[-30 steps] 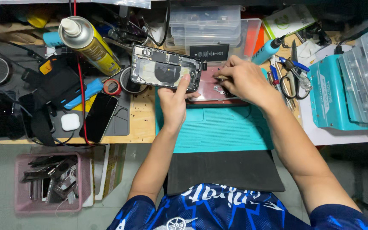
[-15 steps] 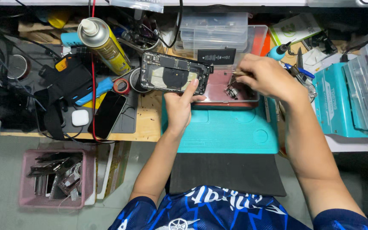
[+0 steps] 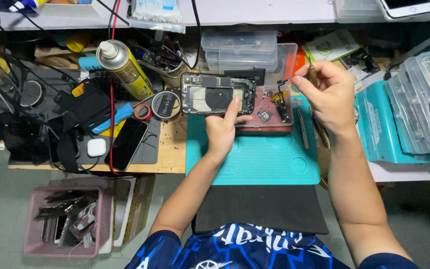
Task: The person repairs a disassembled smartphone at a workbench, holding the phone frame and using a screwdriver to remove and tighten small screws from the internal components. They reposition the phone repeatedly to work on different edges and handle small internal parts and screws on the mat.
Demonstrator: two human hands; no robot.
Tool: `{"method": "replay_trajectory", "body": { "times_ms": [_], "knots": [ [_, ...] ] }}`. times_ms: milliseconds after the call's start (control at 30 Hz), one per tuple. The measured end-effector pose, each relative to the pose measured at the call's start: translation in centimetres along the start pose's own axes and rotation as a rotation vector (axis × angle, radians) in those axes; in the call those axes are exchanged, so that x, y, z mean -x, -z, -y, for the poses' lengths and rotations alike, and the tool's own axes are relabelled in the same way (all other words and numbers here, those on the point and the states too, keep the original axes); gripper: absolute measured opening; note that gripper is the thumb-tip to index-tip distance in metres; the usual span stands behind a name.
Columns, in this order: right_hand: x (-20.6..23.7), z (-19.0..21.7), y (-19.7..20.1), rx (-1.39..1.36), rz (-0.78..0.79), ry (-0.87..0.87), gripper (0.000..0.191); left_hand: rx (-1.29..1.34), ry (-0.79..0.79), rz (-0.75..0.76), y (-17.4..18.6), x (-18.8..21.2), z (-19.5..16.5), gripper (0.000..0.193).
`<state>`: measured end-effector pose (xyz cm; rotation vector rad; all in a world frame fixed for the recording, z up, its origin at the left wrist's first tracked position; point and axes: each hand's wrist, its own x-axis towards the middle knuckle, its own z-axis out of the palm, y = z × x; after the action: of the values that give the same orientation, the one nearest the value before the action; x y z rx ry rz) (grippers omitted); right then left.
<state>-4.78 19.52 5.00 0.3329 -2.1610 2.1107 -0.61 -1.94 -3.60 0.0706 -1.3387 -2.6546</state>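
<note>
An opened phone [image 3: 210, 93] with its insides showing lies at the far edge of a teal work mat [image 3: 255, 154]. My left hand [image 3: 227, 127] rests on the phone's right end, index finger pressing on it. My right hand [image 3: 327, 92] is raised to the right of the phone and pinches a thin tool [image 3: 313, 74] that holds a small black flex part [image 3: 283, 82] in the air. Below that part sits a red parts tray [image 3: 269, 122] with several small components.
A yellow spray can [image 3: 123, 69] stands at the back left. A black phone [image 3: 125, 143], a white earbud case [image 3: 96, 147] and tape rolls lie left of the mat. Clear plastic boxes [image 3: 247, 50] sit behind the phone, more at right. A pink basket [image 3: 65, 221] is on the floor.
My right hand has lifted up and to the right from the red tray, carrying the small flex part on the tool. The left hand stays on the phone. The view has shifted.
</note>
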Motion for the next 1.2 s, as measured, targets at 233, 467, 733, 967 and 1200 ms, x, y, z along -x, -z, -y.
{"method": "replay_trajectory", "body": {
  "times_ms": [233,467,733,967,1200],
  "knots": [
    [2.0,2.1,-4.3,0.674,-0.015,0.561,0.018,-0.140,0.010,0.057,-1.9,0.5,3.4,0.022],
    [2.3,1.6,-6.9,0.560,0.108,0.422,0.030,-0.146,-0.034,0.009,-1.7,1.0,5.5,0.015],
    [2.7,1.5,-5.6,0.494,0.069,0.374,0.027,0.055,0.115,-0.069,-1.3,0.5,3.3,0.013],
    [2.0,1.9,-5.6,0.570,0.130,0.287,0.026,-0.471,-0.084,-0.038,-1.1,1.4,3.4,0.017],
    [1.2,1.7,-5.2,0.582,0.170,0.281,0.022,-0.572,-0.141,0.122,-0.6,1.7,2.2,0.016]
  ]
}}
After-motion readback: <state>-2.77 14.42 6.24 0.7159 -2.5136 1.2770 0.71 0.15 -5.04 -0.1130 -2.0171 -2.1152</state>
